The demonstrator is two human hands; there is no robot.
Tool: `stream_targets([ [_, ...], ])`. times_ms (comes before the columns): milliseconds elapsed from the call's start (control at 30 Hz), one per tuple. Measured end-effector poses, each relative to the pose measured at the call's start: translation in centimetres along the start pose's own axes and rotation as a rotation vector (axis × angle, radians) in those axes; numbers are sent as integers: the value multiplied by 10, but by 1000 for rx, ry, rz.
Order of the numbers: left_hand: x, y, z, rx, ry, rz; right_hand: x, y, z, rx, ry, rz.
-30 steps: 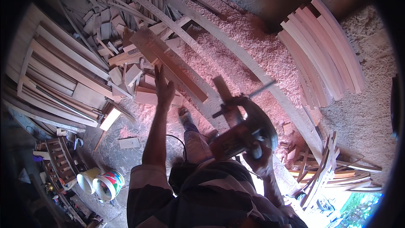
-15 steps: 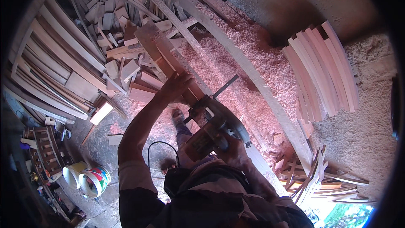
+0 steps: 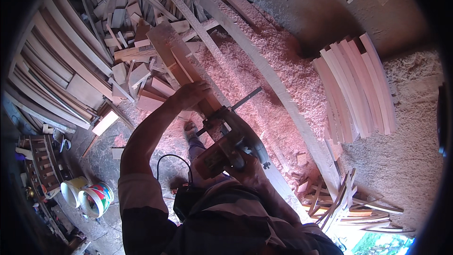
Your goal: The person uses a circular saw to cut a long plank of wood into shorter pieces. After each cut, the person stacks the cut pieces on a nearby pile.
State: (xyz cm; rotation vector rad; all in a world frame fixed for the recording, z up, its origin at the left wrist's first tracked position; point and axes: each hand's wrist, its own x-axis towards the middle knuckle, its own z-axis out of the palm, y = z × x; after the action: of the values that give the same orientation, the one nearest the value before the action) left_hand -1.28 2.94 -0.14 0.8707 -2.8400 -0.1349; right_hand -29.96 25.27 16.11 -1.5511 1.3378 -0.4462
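My right hand (image 3: 248, 169) is closed round the rear handle of a handheld circular saw (image 3: 227, 147). A straight metal guide bar (image 3: 247, 99) sticks out on both sides of its front. The saw rests at the near end of a wooden workpiece (image 3: 207, 104) lying on a long plank (image 3: 165, 40). My left hand (image 3: 192, 94) lies over the workpiece just ahead of the saw, with its fingers curled over the far edge. A narrow wooden strip (image 3: 181, 63) runs along the workpiece beyond that hand. The saw's body hides its blade.
Pink shavings (image 3: 226, 61) cover the floor under a long curved plank (image 3: 283, 89). Curved boards stand stacked at right (image 3: 358, 89) and left (image 3: 71, 42). Offcuts (image 3: 125, 14) are heaped at the far left. A black cord (image 3: 160, 160) loops beside me, near two buckets (image 3: 94, 200).
The whole view has turned and shifted slightly. Both hands keep their places on the workpiece and the saw, with no clear movement against the wood.
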Motion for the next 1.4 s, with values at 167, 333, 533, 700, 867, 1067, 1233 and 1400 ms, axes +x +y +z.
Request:
stream_targets([
  [167, 1, -2, 6, 17, 26, -9, -2, 6, -1, -17, -7, 38],
  [333, 3, -9, -3, -84, -88, -52, 5, 6, 5, -62, -17, 84],
  [533, 8, -17, -19, -59, -180, -40, 16, 6, 9, -61, -16, 77],
  [700, 5, -38, -12, -48, -185, -74, 34, 7, 13, -77, -10, 8],
  [867, 2, -58, -11, 75, -55, 18, 54, -5, 14, -8, -26, 33],
  [1067, 1, -79, -20, -33, -66, -62, 78, -20, 16, -68, -21, -28],
  [1233, -3, -102, -19, 5, -83, -69, 100, -23, 17, -16, -57, 10],
  [1400, -8, -123, -20, 119, 87, -48, 120, -28, 25, -54, -39, -33],
])
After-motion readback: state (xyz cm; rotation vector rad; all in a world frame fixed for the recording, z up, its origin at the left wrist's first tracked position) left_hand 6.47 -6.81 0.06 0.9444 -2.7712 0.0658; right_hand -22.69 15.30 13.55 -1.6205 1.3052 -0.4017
